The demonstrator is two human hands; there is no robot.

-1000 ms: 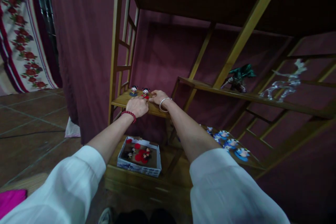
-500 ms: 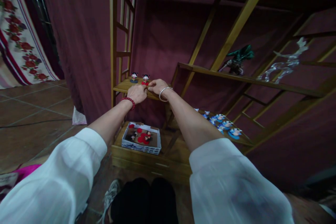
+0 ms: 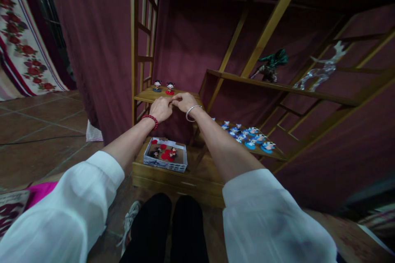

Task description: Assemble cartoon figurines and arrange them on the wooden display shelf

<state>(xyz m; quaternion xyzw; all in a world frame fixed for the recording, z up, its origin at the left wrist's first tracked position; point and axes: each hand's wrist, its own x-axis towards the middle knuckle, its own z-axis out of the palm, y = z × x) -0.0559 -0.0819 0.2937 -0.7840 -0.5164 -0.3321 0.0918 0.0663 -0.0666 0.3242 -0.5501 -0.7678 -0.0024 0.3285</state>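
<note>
At the front of a small wooden shelf, my left hand and my right hand meet with their fingertips together. The fingers of both are closed in a pinch, and whatever lies between them is hidden. Just behind them on the shelf stands a doll figurine on a red base. To its left is a second doll figurine on a dark base. Below my hands, an open cardboard box holds several more figurines and red round bases.
Several blue-and-white figurines stand on a lower shelf at the right. On the higher right shelf are a green figure and a clear deer ornament. Slanting wooden uprights divide the unit. A cable crosses the tiled floor.
The view has shifted slightly, showing more of the blue-and-white figurines. My hands stay together at the shelf's front, and the two doll figurines keep their places.
</note>
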